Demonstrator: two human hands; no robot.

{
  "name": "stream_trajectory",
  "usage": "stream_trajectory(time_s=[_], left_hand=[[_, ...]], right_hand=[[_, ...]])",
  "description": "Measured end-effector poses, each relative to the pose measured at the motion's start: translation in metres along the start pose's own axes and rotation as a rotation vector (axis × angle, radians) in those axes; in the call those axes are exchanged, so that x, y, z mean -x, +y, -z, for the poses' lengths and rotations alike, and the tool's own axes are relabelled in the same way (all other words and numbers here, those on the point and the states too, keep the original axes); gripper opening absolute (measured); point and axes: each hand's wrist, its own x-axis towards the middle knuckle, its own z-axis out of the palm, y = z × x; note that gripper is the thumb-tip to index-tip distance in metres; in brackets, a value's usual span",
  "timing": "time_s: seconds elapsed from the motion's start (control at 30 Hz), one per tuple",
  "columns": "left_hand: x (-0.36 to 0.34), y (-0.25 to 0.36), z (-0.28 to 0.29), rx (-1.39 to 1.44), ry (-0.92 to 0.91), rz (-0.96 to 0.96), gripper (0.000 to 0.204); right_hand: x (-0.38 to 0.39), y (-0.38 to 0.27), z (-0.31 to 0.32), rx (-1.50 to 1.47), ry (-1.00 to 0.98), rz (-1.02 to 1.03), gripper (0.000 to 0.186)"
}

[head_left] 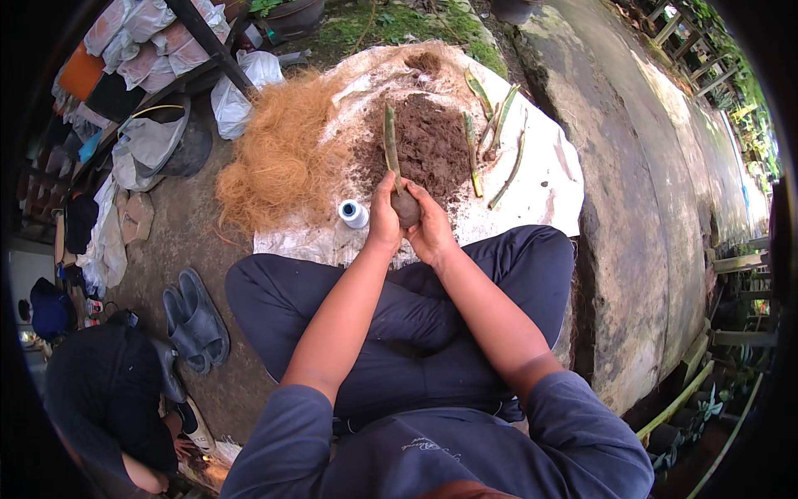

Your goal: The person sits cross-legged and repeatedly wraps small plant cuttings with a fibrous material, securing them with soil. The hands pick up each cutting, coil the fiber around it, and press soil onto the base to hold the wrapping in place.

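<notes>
My left hand (384,216) and my right hand (428,224) are closed round a dark ball of soil (406,208), with a long green leaf cutting (391,137) standing up from it. Beyond them a heap of brown soil (432,145) lies on a white sheet (549,175). Left of it is a mass of orange-brown fiber (278,154). A white spool (352,214) stands just left of my left hand. Several leaf pieces (499,125) lie at the right of the sheet.
Grey sandals (195,320) lie at my left. Another person (108,399) in dark clothes is bent at the lower left. Bags (162,46), buckets (179,141) and clutter fill the upper left. A concrete path (632,183) runs along the right beside plants and fencing.
</notes>
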Motion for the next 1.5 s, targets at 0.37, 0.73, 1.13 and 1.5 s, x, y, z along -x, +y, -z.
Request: stream_trajectory(time_s=[0.37,0.73,1.13,1.5], left_hand=[[-0.006,0.0,0.01,0.03,-0.051,-0.073,0.052],[-0.007,0.016,0.008,-0.113,-0.27,0.261,0.077],[-0.008,0.011,0.007,-0.285,-0.107,0.177,0.076],[-0.011,0.022,0.009,-0.039,-0.107,0.157,0.04]], right_hand=[[0.001,-0.002,-0.004,-0.147,-0.111,-0.147,0.035],[0.003,-0.037,0.015,-0.001,-0.294,-0.354,0.056],[0.004,-0.018,0.007,-0.026,-0.288,-0.248,0.047],[-0.023,-0.095,0.061,1.256,0.199,0.292,0.044]])
